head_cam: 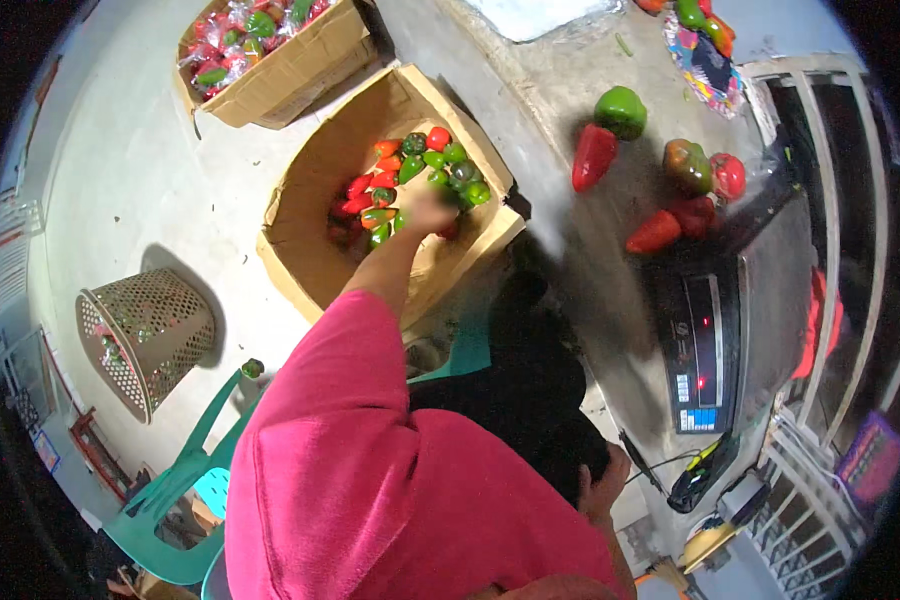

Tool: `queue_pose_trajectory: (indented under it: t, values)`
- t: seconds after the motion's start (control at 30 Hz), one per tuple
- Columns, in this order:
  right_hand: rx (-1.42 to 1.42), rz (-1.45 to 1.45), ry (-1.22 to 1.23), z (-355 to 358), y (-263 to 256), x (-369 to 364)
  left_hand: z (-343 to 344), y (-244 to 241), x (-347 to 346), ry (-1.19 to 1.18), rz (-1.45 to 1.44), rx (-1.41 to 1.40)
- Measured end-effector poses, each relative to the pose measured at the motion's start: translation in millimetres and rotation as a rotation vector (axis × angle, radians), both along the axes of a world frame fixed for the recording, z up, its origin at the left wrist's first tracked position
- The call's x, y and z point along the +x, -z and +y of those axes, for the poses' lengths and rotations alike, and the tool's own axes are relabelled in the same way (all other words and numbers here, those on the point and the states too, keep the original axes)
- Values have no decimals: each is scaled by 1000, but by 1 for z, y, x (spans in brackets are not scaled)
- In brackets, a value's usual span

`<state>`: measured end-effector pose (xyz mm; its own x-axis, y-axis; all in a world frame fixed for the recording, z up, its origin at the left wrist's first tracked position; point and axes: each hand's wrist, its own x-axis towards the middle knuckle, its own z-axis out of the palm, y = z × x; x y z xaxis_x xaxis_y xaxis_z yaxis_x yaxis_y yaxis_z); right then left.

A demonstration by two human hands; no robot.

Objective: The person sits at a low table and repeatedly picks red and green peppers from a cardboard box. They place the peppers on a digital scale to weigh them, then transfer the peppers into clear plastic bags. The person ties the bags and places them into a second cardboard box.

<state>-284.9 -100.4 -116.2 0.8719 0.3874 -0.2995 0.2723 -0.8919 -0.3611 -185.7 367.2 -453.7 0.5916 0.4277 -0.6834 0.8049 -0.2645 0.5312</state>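
My left hand (429,211) reaches down into a large open cardboard box (300,187). It is blurred, among or just above loose bell peppers, so whether it grips one is hidden. Red, orange and green peppers (411,169) cover part of the box's floor. Against the dark cloth over my leg rests my right hand (604,480), fingers apart and no object visible in it. On the concrete ledge to the right lie a green pepper (621,112), a long red pepper (594,157) and several others.
Another cardboard box (292,75) holds plastic-wrapped peppers. A perforated basket (172,330) lies on its side on the floor, near a green plastic chair (165,551). A digital scale (709,352) with lit red digits sits on the ledge beside white metal bars (825,225).
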Motion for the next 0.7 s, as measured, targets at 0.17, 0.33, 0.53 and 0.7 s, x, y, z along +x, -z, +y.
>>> queue_pose_trajectory:
  t: [0.17,0.33,0.53,0.7]
  values:
    - [-41,54,-47,-8,10,4,-9,2,44,-271,217,370]
    - [-40,91,-64,3,1,9,44,20,47,166,180,699]
    - [-30,142,-36,4,1,8,85,18,65,661,384,673]
    - [-81,164,-100,2,3,8,91,12,72,606,428,578]
